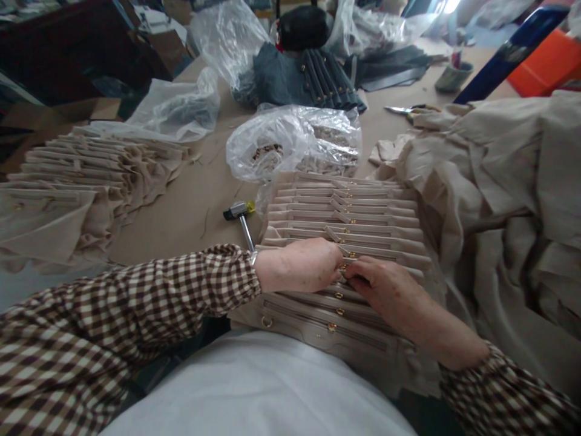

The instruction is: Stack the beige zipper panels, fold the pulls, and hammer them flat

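Note:
Beige fabric pieces with zippers (pixel 281 200) lie overlapped in rows in front of me. The far rows carry beige pull tabs (pixel 341 216) beside gold hardware, while nearer rows show gold zipper sliders (pixel 340 311) without a visible tab. My left hand (pixel 299 264) is closed over a middle row, its fingertips hidden behind the knuckles. From the right, my right hand (pixel 390 287) pinches at a gold zipper pull on that row, and the fingertips of both hands meet there. A small hammer (pixel 244 223) lies just beyond my left wrist.
More beige pieces (pixel 91 163) are stacked at the left, and loose beige fabric (pixel 490 181) is heaped at the right. Clear plastic bags (pixel 290 136) with small parts stand behind the rows. Farther back are dark blue pieces (pixel 281 75), scissors (pixel 411 110) and a cup (pixel 454 77).

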The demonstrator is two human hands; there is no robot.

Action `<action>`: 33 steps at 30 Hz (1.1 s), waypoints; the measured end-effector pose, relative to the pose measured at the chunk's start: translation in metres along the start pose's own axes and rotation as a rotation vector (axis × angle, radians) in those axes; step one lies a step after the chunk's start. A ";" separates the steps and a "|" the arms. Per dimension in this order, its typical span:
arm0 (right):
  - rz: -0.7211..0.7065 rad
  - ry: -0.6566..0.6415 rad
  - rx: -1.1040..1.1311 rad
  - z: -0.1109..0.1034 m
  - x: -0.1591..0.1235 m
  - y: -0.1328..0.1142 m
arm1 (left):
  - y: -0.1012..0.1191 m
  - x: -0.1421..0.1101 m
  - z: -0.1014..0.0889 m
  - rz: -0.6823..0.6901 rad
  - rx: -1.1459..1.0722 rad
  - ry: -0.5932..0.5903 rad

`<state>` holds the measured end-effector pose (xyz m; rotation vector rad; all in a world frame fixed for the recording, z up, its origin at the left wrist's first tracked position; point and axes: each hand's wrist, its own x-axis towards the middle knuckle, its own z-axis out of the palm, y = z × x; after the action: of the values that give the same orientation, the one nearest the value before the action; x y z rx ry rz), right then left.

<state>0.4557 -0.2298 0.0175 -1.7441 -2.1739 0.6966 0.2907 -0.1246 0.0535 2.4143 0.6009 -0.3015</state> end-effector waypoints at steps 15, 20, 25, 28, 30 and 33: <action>0.080 0.181 0.184 -0.012 0.007 -0.010 | -0.016 -0.006 -0.012 -0.113 -0.539 0.000; 0.108 0.252 0.407 -0.022 0.017 -0.037 | -0.012 -0.006 -0.009 -0.125 -1.207 -0.044; 0.206 0.277 0.615 -0.008 0.029 -0.041 | -0.008 0.001 0.005 -0.085 -1.382 0.020; 0.274 0.264 0.969 0.002 0.035 -0.041 | -0.005 0.003 0.008 -0.058 -1.380 0.088; 0.295 0.250 1.064 0.006 0.037 -0.042 | -0.002 0.004 0.008 -0.073 -1.315 0.127; 0.271 0.208 1.065 0.004 0.039 -0.043 | 0.001 0.002 0.006 -0.081 -1.212 0.136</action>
<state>0.4087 -0.2002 0.0327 -1.3837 -1.0424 1.3295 0.2926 -0.1283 0.0482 1.2433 0.6675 0.1801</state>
